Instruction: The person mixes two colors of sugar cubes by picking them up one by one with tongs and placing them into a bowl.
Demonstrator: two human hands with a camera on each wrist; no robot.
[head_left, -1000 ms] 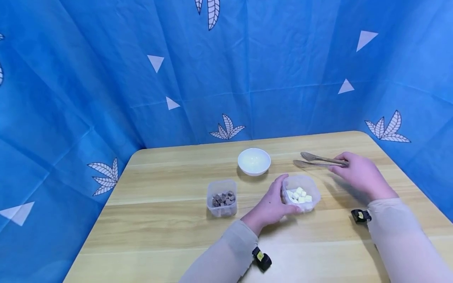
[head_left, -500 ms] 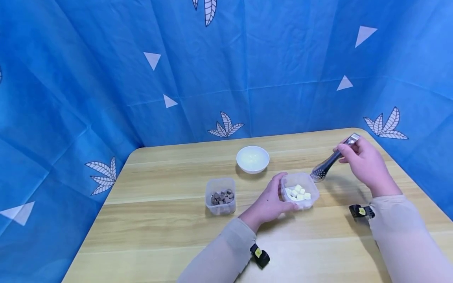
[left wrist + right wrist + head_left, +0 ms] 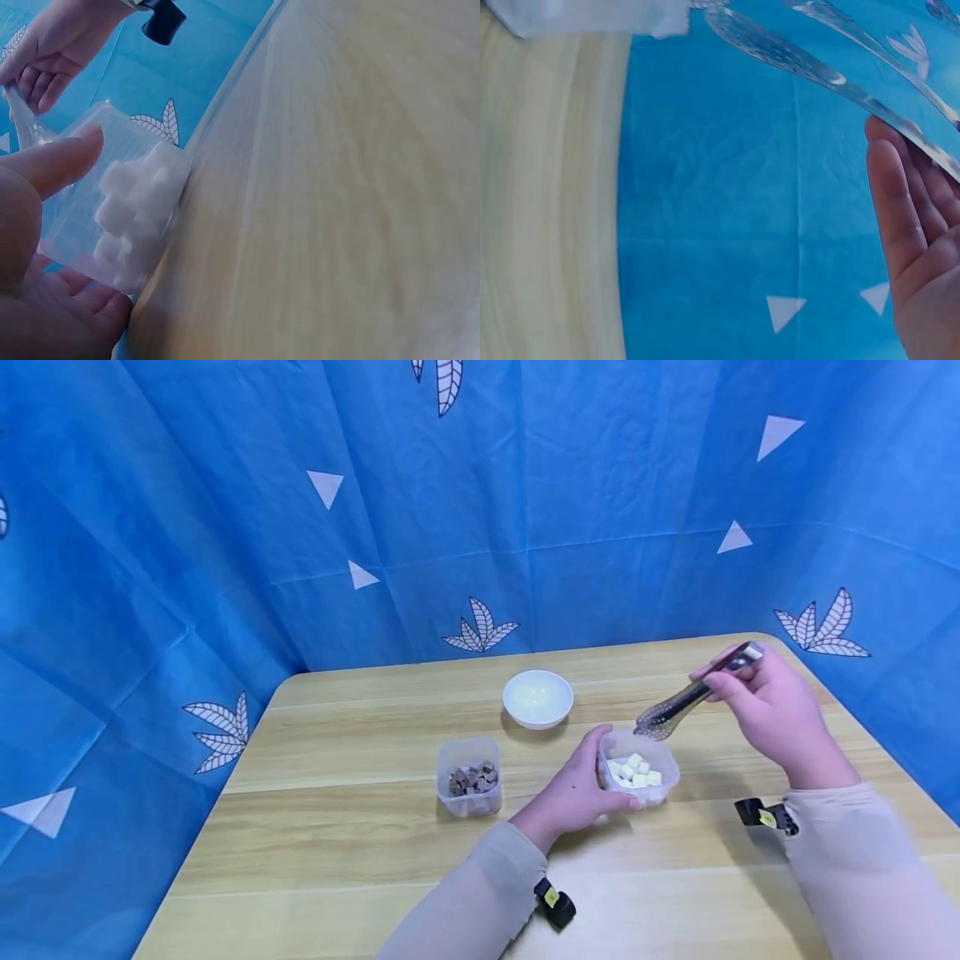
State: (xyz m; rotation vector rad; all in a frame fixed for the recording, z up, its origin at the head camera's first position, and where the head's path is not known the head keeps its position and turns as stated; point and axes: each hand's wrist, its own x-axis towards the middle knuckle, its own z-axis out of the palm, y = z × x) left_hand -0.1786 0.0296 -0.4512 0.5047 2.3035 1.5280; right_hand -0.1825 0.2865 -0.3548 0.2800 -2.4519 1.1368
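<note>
My left hand (image 3: pixel 575 793) grips a clear plastic container (image 3: pixel 674 770) from its left side, thumb at the near wall and fingers at the far one. White cubes (image 3: pixel 135 202) lie piled in its bottom, seen through the wall in the left wrist view. In my right hand (image 3: pixel 780 710) is a pair of metal tongs (image 3: pixel 686 697), held near the hinged end. Their perforated tips (image 3: pixel 656 722) point down and left, over the container's far rim. The right wrist view shows the two arms of the tongs (image 3: pixel 780 52) spread apart.
Left of the held container stands a second clear container (image 3: pixel 468 747) with brown cubes (image 3: pixel 472 779). A white bowl (image 3: pixel 537 700) sits farther back on the wooden table (image 3: pixel 337 852). Blue patterned cloth (image 3: pixel 600 485) hangs behind the table and along its sides.
My right hand has raised and turned the tongs from lying nearly level to slanting down, then brought their tips left over the container. The left hand stays on the container.
</note>
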